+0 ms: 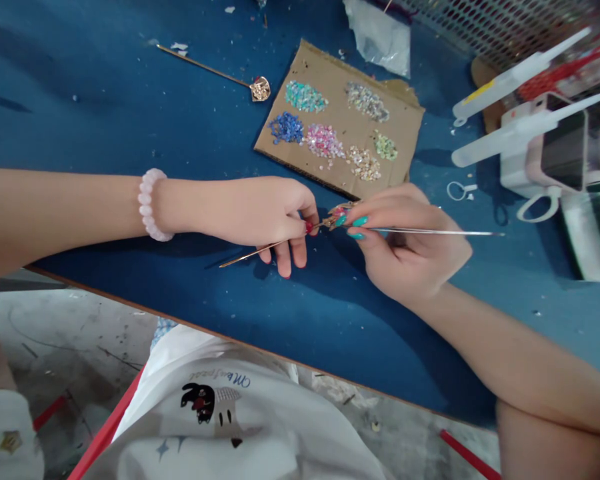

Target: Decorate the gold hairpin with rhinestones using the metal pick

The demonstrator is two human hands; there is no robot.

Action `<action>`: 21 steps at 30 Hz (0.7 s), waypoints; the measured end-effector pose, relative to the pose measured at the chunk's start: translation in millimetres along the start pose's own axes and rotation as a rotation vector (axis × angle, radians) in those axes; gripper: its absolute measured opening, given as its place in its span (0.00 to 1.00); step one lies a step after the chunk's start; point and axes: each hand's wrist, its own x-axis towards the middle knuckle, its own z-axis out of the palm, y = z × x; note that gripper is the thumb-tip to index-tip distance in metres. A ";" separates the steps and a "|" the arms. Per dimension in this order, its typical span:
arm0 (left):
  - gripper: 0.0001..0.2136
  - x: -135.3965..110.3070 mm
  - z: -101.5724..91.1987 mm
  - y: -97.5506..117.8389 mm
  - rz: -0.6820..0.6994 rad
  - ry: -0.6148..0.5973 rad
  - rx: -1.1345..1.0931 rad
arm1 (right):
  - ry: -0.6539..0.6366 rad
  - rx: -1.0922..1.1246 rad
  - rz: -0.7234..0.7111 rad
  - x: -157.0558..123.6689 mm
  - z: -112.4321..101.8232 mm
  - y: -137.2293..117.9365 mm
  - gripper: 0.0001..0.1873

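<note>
My left hand (265,213), with a pink bead bracelet (150,203) on the wrist, pinches a thin gold hairpin stick (250,255) whose ornate head (336,215) lies between both hands. My right hand (405,250), with teal nails, is closed on a slim metal needle tool (440,232) that points at the ornament head. Both hands rest on the blue table (105,107), just in front of a cardboard sheet (340,120) that holds several small piles of coloured rhinestones.
A second gold hairpin (215,70) lies at the back left. At the right stand white syringe-like glue tubes (520,73), a pink box (555,147) and a mesh basket (490,23). A plastic bag (380,33) sits behind the cardboard. The table's front edge (230,333) runs diagonally.
</note>
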 end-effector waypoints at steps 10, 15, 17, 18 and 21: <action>0.12 5.5 1.1 -7.5 0.018 0.002 -0.027 | 0.002 -0.021 -0.080 -1.8 -0.7 2.3 0.08; 0.12 4.1 0.7 -8.4 0.071 -0.008 -0.021 | 0.001 -0.038 -0.087 -2.0 -0.9 1.9 0.08; 0.11 3.8 0.6 -8.2 0.066 -0.008 -0.022 | 0.001 -0.048 -0.076 -2.3 -0.8 1.3 0.08; 0.11 3.9 0.6 -8.2 0.065 -0.010 -0.022 | 0.000 -0.051 -0.070 -2.5 -0.8 0.9 0.07; 0.12 4.3 0.7 -8.6 0.064 -0.014 -0.021 | 0.013 -0.055 -0.048 -2.8 -0.9 0.4 0.08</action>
